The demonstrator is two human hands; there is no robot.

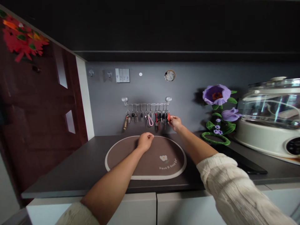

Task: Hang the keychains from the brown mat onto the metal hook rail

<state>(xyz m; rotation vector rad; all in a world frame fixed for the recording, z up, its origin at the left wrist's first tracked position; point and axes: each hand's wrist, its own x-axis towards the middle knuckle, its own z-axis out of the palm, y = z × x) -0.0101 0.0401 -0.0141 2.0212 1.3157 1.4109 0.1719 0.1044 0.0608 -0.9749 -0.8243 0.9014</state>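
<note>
My right hand point(175, 123) is closed on a small red tag point(168, 117) at the right end of a clear key rack point(147, 104) on the grey wall. My left hand point(144, 141) hovers over a brown oval mat point(131, 162) with its fingers curled together. What they hold, if anything, is hidden. Several bunches of keys hang from the rack's hooks. Among them are a brown strap point(126, 122) at the left end, a pink loop point(150, 120) near the middle and a red-and-black fob point(156, 119) closer to my right hand.
To the right, a purple flower ornament point(217, 94) stands beside a white appliance with a clear lid point(260, 132). A flat black slab point(248, 164) lies on the dark counter point(70, 165). Above is a dark cabinet point(150, 28); a dark red door point(35, 109) is at left.
</note>
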